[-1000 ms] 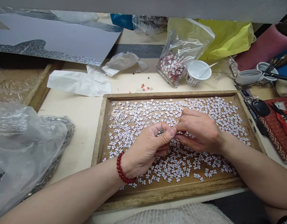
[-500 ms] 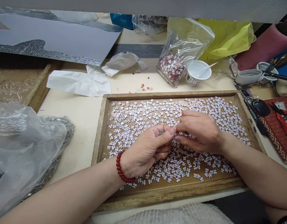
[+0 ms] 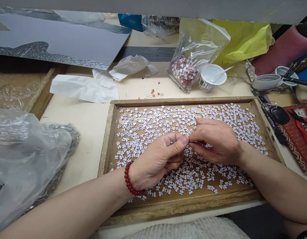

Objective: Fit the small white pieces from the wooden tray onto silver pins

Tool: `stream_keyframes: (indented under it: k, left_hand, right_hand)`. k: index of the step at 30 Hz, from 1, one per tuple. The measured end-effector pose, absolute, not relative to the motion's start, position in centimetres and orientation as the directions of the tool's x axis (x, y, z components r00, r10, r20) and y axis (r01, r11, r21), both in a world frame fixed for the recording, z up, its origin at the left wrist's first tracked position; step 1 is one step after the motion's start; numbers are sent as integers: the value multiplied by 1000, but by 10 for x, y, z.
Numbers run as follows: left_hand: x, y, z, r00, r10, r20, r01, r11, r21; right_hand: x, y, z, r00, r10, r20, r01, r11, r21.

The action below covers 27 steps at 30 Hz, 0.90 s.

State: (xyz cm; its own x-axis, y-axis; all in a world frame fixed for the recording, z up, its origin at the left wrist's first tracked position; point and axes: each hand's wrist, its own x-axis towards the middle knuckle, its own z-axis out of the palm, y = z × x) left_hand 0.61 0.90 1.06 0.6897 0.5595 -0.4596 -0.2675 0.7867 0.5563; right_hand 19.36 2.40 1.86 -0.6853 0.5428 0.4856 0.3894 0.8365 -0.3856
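A wooden-framed tray (image 3: 183, 204) holds many small white two-lobed pieces (image 3: 143, 127) spread over its brown base. Above its middle, my left hand (image 3: 165, 152), with a red bead bracelet (image 3: 128, 179) at the wrist, is closed in a pinch. A bit of something small and metallic shows between its thumb and fingers, too covered to name. My right hand (image 3: 215, 141) meets it from the right, thumb and forefinger pinched close to the left thumb tip. Whatever sits between the right fingertips is hidden or too small to make out.
Behind the tray stand a clear bag of red and white pieces (image 3: 183, 73) and a white cup (image 3: 212, 78) with a stick. White paper (image 3: 85, 88) and a plastic bag (image 3: 31, 159) lie at left. Red-handled pliers (image 3: 304, 131) rest on a red pouch (image 3: 296, 152) at right.
My right hand has shifted slightly to the right, its fingertips a little farther from the left thumb. My left hand stays in place.
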Motion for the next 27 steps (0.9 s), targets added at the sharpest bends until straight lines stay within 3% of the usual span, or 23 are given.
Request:
stream_keyframes:
  k: [27]
  left_hand:
    - [6, 10, 11, 722, 541, -432, -279, 799, 533]
  right_hand:
    - [195, 20, 19, -640, 595, 486, 425, 801, -421]
